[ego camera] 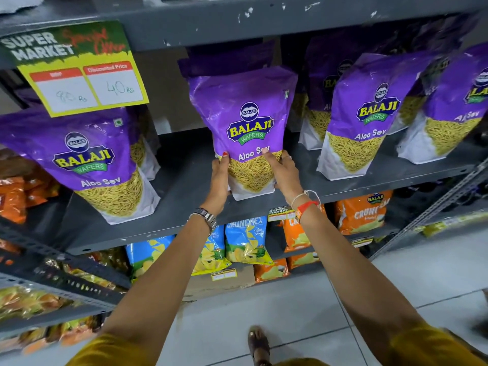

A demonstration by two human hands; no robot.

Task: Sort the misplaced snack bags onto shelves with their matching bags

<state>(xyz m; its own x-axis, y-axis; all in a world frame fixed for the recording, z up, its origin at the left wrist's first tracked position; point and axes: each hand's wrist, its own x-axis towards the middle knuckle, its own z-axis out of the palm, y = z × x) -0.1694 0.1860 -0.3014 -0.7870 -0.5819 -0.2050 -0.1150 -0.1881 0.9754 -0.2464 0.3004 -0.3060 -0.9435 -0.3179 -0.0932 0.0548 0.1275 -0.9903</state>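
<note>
A purple Balaji Aloo Sev bag (245,120) stands upright at the front middle of a grey metal shelf (184,207). My left hand (219,178) grips its lower left edge and my right hand (284,173) grips its lower right edge. Matching purple Aloo Sev bags stand on the same shelf: one at the left (89,159), one right of centre (361,120) and one at the far right (459,109). More purple bags sit behind them in shadow.
A yellow and green price sign (79,72) hangs from the shelf above at the left. Below are blue chip bags (245,239) and orange Crunchex bags (361,215). Orange packets (15,196) fill the rack to the left. Grey floor tiles (396,286) lie underfoot.
</note>
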